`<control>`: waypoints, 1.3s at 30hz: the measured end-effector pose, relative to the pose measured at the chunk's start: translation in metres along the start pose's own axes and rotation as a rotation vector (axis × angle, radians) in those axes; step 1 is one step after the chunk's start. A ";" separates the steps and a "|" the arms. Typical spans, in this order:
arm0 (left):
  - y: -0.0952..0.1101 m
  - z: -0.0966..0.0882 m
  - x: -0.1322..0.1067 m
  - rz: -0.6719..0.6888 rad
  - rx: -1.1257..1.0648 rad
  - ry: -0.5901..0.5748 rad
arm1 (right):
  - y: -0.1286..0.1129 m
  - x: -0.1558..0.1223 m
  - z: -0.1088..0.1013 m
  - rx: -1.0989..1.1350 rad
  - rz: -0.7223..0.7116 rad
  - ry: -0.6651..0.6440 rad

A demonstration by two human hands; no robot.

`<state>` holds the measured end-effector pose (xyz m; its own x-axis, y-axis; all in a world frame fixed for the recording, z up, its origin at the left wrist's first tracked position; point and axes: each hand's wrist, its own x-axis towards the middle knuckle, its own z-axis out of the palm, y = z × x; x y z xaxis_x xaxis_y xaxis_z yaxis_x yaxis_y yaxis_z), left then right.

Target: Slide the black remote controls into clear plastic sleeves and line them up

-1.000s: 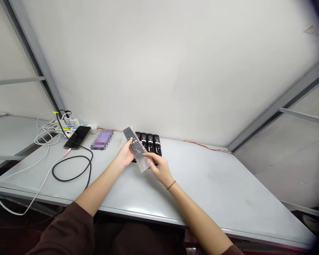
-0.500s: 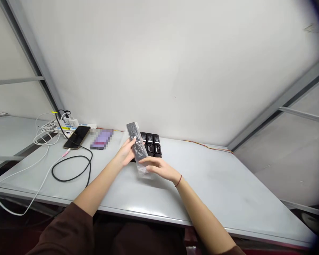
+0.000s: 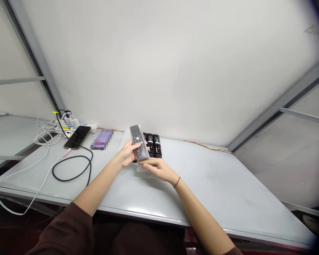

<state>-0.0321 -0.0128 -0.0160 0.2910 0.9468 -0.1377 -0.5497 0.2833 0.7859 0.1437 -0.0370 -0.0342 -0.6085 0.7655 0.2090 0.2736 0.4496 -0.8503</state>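
Note:
A dark grey TV remote control (image 3: 139,142) stands tilted above the table, gripped by my left hand (image 3: 129,154) around its middle. Its lower end sits in a transparent plastic sleeve (image 3: 141,169), which shows below the remote. My right hand (image 3: 156,168) lies across that lower end, fingers pinching the sleeve against the remote. Behind both hands, a row of black remote controls (image 3: 153,145) lies on the grey table (image 3: 202,177), partly hidden by the held remote.
A smartphone (image 3: 77,137) and a pixelated purple item (image 3: 102,139) lie left of my hands. A power strip (image 3: 77,128) with chargers and looped white and black cables (image 3: 71,170) sits at the left. A thin coloured wire (image 3: 208,147) runs along the wall.
The remote has risen and turned more upright, and much of it now shows outside the plastic sleeve. My right hand has shifted left and lower, closer under the remote's lower end.

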 end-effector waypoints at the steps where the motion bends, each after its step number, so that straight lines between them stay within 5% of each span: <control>1: 0.000 0.001 0.000 -0.007 0.008 0.005 | -0.001 0.000 0.000 -0.012 -0.016 0.003; 8: -0.006 0.003 -0.001 -0.039 0.106 -0.025 | -0.002 0.001 -0.005 -0.077 -0.046 0.050; 13: -0.007 -0.001 0.000 -0.012 0.205 -0.062 | -0.001 0.001 -0.007 0.072 -0.026 0.007; 21: -0.016 0.002 -0.003 0.009 0.299 -0.148 | 0.009 0.003 0.001 0.491 0.301 0.090; 25: -0.021 0.005 0.000 0.054 0.318 -0.117 | 0.010 0.006 -0.002 0.677 0.329 0.141; 30: -0.021 0.001 0.005 0.005 0.395 0.062 | 0.032 0.002 -0.045 0.659 0.333 0.501; 35: -0.019 -0.001 0.005 -0.009 0.458 0.055 | 0.070 -0.023 -0.101 0.390 0.580 0.920; 39: -0.022 -0.002 0.005 -0.012 0.449 0.042 | 0.092 -0.037 -0.119 0.314 0.681 1.013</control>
<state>-0.0204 -0.0140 -0.0349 0.2580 0.9518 -0.1657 -0.1492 0.2087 0.9665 0.2803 0.0310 -0.0629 0.4672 0.8698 -0.1586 0.0332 -0.1965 -0.9799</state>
